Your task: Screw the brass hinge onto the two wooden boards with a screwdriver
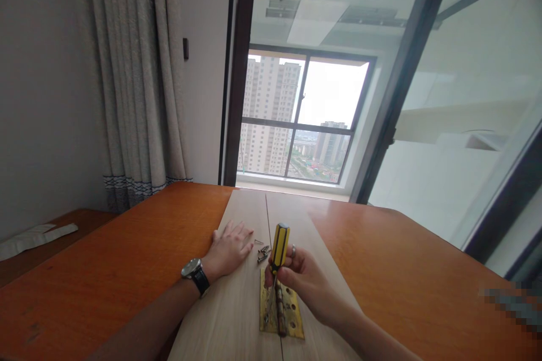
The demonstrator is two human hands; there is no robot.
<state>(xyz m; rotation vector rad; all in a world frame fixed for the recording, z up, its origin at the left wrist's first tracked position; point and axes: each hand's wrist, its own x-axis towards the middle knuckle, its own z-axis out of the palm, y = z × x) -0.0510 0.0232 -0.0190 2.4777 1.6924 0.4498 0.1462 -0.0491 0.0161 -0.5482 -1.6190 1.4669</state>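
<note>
My right hand [302, 273] is closed around a screwdriver [280, 245] with a yellow and black handle. The shaft points down to the left leaf of a worn brass hinge [292, 316], and its tip is at a hole near the lower left. The hinge lies spread open across the seam between two pale wooden boards [237, 299]. Flat on the left board rests my left hand [228, 251], fingers stretched out and holding nothing. Several loose screws [263, 254] lie between my hands, just beyond the hinge.
Under the boards is an orange-brown wooden table [139, 248]. A watch [195, 273] is on my left wrist. Beyond the table's far edge stand a dark-framed glass door [398, 79] and a grey curtain [127, 67]. White strips [38, 238] lie on a lower surface at the left.
</note>
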